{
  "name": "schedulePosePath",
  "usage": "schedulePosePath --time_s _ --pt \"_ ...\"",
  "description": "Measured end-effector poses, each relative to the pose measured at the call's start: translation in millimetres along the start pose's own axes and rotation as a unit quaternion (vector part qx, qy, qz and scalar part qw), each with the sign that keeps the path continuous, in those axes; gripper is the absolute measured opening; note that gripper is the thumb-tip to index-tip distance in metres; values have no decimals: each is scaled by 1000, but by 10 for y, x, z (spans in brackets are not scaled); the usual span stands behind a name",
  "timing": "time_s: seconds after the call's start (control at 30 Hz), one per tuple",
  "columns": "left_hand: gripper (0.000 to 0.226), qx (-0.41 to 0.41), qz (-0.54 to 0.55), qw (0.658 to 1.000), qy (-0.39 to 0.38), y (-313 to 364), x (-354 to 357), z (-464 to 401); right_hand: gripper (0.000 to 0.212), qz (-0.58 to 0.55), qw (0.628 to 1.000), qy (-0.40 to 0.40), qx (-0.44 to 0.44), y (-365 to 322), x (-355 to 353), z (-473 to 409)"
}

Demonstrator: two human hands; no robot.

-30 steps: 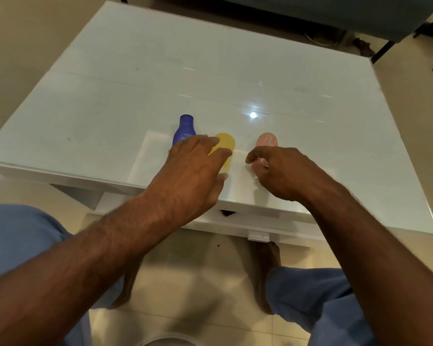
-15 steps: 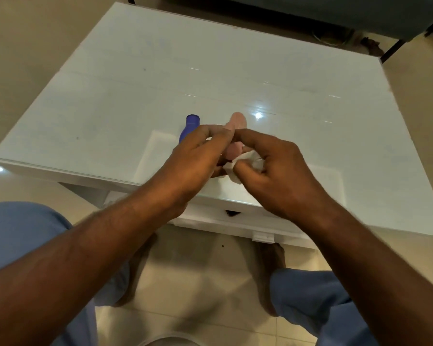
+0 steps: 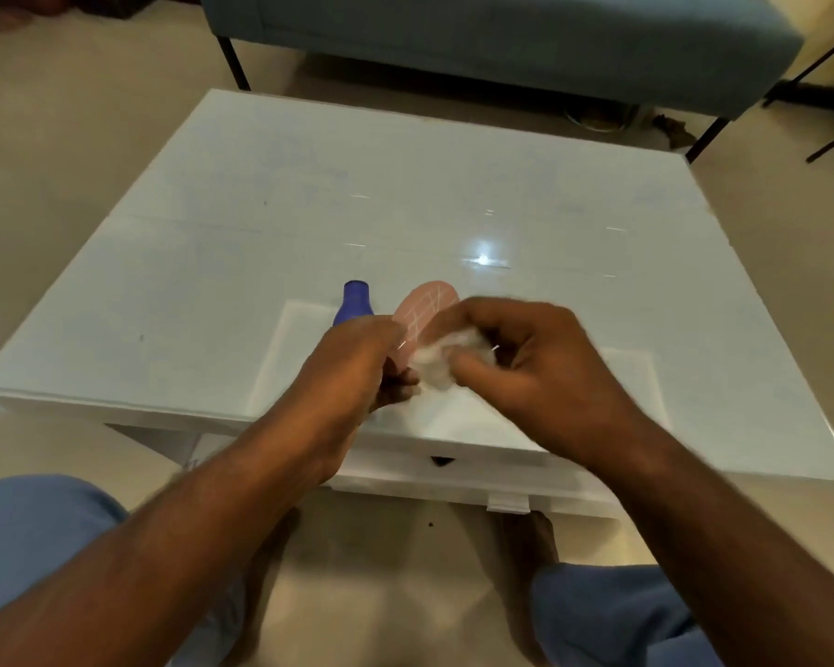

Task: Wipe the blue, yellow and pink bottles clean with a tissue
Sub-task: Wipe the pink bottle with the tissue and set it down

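The pink bottle (image 3: 424, 312) was lifted clear of the white surface (image 3: 242, 262), its long axis tilted so that the flat, oval bottom faced up and away from the person, leaning a little to the right; its lower end was hidden between the hands. The left hand (image 3: 352, 363) gripped it from the left side, fingers curled round the body, forearm reaching in from the lower left. The right hand (image 3: 535, 363) pinched a crumpled white tissue (image 3: 446, 356) and pressed it against the bottle's right side, wrist bent inward; this hand was blurred. The blue bottle (image 3: 355, 303) stood upright on the surface just left of the pink one, partly behind the left hand's knuckles.
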State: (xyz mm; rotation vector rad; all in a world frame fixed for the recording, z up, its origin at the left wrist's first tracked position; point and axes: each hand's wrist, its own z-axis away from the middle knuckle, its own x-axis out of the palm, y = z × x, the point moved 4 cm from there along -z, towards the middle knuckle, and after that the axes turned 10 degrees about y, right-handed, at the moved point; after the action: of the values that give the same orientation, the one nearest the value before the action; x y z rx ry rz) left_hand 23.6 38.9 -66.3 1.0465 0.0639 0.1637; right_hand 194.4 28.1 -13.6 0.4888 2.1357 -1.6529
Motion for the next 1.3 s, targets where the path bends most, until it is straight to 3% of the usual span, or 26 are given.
schedulePosePath --time_s 0.1,0.17,0.23,0.4,0.6,0.8,0.9,1.03,1.1,1.23,1.3 --pt "27 74 -98 992 3 18 -11 14 14 -20 988 142 56 149 -273 -107" --pt "26 127 -124 984 -1 20 0 42 15 -8 981 182 65 190 -330 -123" --pt "29 143 -120 982 -1 32 22 65 21 1 984 170 49 165 -241 -98" --pt "47 202 -178 962 44 94 32 72 21 116 985 79 -98 -46 136 25" --pt "49 215 -182 957 72 124 1 71 17 127 982 143 11 142 -162 -143" --pt "42 213 -151 963 64 70 29 81 24 155 977 63 -129 -132 219 96" --pt "41 215 -156 962 57 39 24 85 21 137 982 99 -83 -49 79 1" --pt "29 215 -141 965 48 47 25 77 13 196 969 150 -4 123 -179 -97" --pt "31 229 -137 963 47 67 39 87 14 177 974 139 -25 69 -115 -37" --pt "34 268 -137 951 66 108 47 136 18 133 983 25 -123 -142 236 167" --pt "38 275 -149 947 66 113 48 130 13 131 984 41 -114 -126 211 133"
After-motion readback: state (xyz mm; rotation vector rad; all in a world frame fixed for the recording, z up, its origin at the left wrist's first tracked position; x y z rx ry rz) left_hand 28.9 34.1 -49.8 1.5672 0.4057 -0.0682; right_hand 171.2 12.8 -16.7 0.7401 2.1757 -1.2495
